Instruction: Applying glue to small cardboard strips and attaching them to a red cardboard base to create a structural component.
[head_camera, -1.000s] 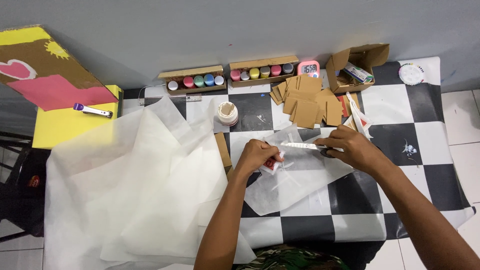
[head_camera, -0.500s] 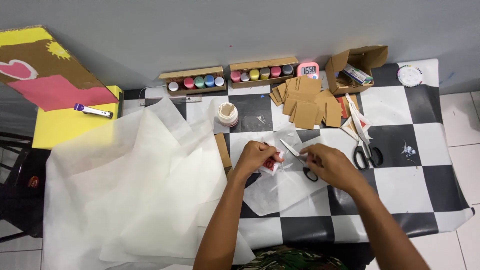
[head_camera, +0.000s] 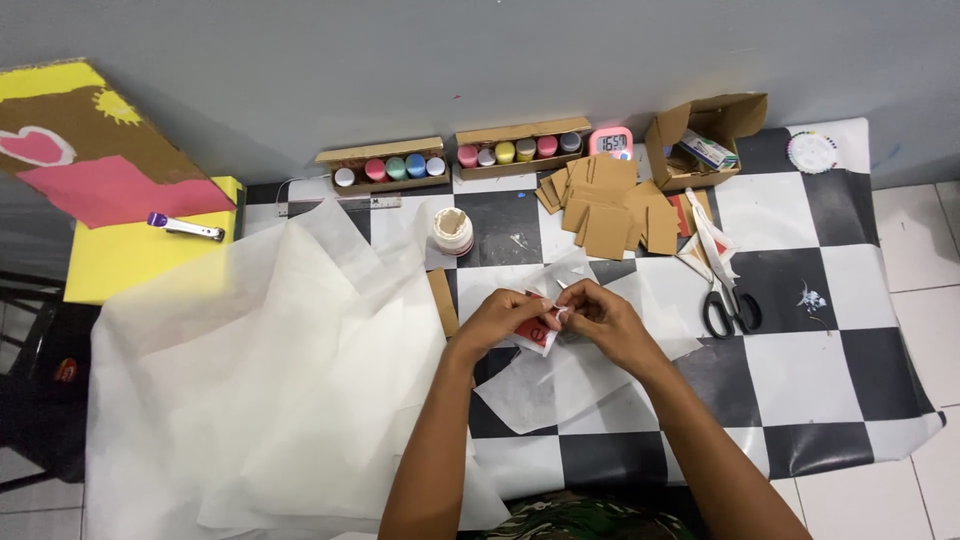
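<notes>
Both forearms reaching forward from below, converging. Left hand (head_camera: 497, 318) curled, fingers pinched toward the right. Right hand (head_camera: 600, 318) just beside it, fingertips (head_camera: 562, 312) bent inward, meeting those of the left, knuckles raised.

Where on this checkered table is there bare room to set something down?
The right side is freest: the squares right of the scissors and below the round pin wheel. A smaller patch lies along the near edge, right of the right hand. The left half is buried under white paper sheets; the back edge is crowded with paint boxes and cardboard pieces.
</notes>
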